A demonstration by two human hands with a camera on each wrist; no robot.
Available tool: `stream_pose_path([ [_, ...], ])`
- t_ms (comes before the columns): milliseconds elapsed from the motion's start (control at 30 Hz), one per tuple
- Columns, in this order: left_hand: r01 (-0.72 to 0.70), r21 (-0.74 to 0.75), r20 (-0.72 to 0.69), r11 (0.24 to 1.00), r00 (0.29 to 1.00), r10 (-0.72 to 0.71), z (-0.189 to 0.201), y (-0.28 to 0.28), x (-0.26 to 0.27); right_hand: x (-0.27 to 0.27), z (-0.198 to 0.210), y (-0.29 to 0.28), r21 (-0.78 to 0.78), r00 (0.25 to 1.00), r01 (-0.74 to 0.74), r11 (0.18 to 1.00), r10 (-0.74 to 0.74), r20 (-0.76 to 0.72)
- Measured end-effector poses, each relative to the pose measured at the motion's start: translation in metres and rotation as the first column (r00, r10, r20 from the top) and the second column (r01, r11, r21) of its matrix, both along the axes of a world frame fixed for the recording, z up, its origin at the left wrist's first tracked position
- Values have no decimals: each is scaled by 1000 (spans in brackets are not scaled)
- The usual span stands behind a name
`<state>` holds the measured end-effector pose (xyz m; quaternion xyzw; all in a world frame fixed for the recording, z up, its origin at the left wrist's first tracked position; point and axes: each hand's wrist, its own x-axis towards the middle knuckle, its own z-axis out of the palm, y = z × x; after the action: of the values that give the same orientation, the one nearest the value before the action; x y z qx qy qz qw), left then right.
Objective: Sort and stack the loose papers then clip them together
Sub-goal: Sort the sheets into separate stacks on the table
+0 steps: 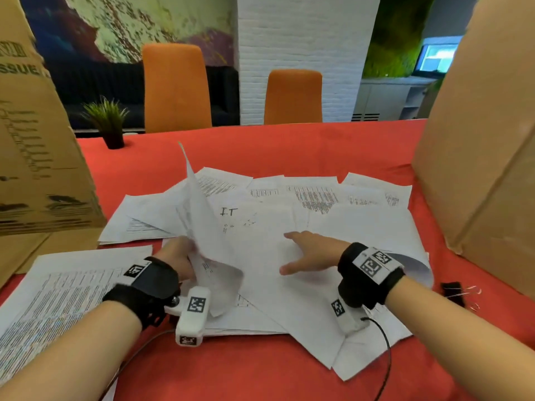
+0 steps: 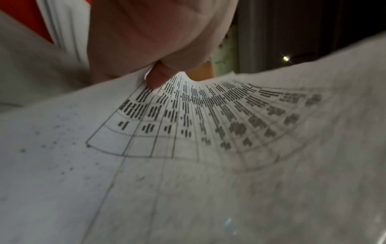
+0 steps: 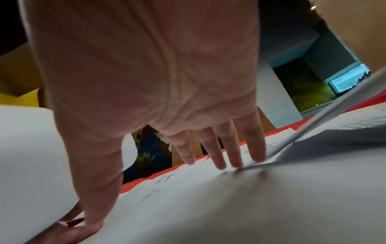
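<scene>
A: Item, left hand (image 1: 176,257)?
B: Fingers pinched on one raised sheet (image 1: 199,215), thumb (image 2: 155,79) on its printed grid.
A: Item, right hand (image 1: 312,253)?
B: Fingers (image 3: 217,156) straight, spread, pressing flat on loose papers (image 1: 289,215) scattered across the red table (image 1: 289,149).

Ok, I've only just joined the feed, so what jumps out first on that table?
A messy spread of loose papers covers the middle of the red tablecloth. The left hand grips one sheet and lifts it up on edge, while the right hand lies flat on the spread. A neater stack sits at the near left, and a black binder clip waits at the right edge.
</scene>
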<state>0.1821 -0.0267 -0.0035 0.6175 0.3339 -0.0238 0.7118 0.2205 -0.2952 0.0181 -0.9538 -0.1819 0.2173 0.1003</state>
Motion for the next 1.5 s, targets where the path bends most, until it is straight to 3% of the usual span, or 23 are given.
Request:
stream_pose_path([
  [33, -19, -150, 35, 988, 999, 25, 2, -4, 3, 0, -4, -1, -31, 999, 4, 999, -5, -42],
  [100, -111, -276, 26, 955, 992, 122, 7, -11, 2, 0, -10, -5, -97, 997, 44, 994, -51, -66],
  [267, -79, -397, -12, 914, 997, 81, 5, -5, -7, 16, -16, -35, -127, 961, 276, 953, -270, 66],
  [367, -37, -411, 4, 911, 999, 42, 5, -5, -11, 20, -6, -47, -115, 969, 240, 964, -244, -23],
  [467, -49, -475, 44, 879, 996, 80, 7, 0, -17, 25, 17, -53, -45, 954, 259, 965, -248, 167],
  [533, -1, -208, 33, 978, 999, 8, 7, 7, -22, 29, 42, -60, 60, 864, 308, 949, -306, 399],
  [600, 88, 141, -38, 986, 996, -83, 10, 9, -28, 28, 67, -64, 150, 722, 337, 929, -358, 591],
  [667, 216, 389, -65, 896, 976, -207, 3, 16, -31, 21, 95, -59, 220, 494, 287, 932, -341, 800],
  [733, 295, 645, -72, 705, 942, -328, 0, 22, -34, 8, 121, -40, 245, 259, 107, 964, -265, 929],
  [800, 277, 709, -45, 648, 935, -351, 1, 26, -30, -6, 129, -10, 141, 151, -80, 987, -127, 980],
  [833, 224, 691, 32, 687, 940, -339, 3, 27, -28, -11, 127, 6, 63, 116, -142, 988, -46, 992],
  [867, 151, 573, 133, 806, 952, -274, 7, 27, -26, -17, 120, 23, -25, 117, -178, 984, 47, 992],
  [900, 92, 318, 234, 944, 957, -172, 10, 28, -22, -22, 110, 39, -112, 153, -192, 975, 143, 978],
  [933, 69, 23, 287, 997, 955, -73, 18, 31, -19, -25, 97, 54, -195, 269, -204, 959, 246, 931],
  [967, 98, -274, 340, 957, 941, 1, 28, 34, -17, -30, 82, 66, -252, 425, -209, 945, 320, 846],
  [1000, 174, -555, 388, 813, 919, 68, 39, 37, -11, -34, 64, 76, -287, 594, -217, 933, 360, 720],
  [1067, 300, -840, 420, 451, 887, 192, 64, 34, -7, -40, 30, 87, -230, 750, -271, 935, 355, 558],
  [1100, 293, -828, 424, 478, 884, 194, 78, 27, -8, -41, 16, 89, -146, 795, -303, 942, 334, 507],
  [1167, 328, -712, 550, 621, 810, 202, 101, 9, -11, -39, -2, 91, 144, 897, -311, 939, 240, 372],
  [1267, 251, -558, 604, 791, 776, 180, 114, -18, -18, -30, -1, 79, 468, 992, -114, 876, 72, 107],
  [1333, 250, -441, 533, 862, 846, 27, 99, -26, -11, -16, 5, 55, 479, 981, -35, 877, -61, 183],
  [1433, 272, -306, 257, 913, 946, -196, 59, -29, -2, 8, 4, 4, 280, 906, 157, 947, -251, 340],
  [1500, 269, -126, 138, 955, 958, -252, 35, -30, 1, 24, -4, -28, 177, 895, 311, 934, -350, 277],
])
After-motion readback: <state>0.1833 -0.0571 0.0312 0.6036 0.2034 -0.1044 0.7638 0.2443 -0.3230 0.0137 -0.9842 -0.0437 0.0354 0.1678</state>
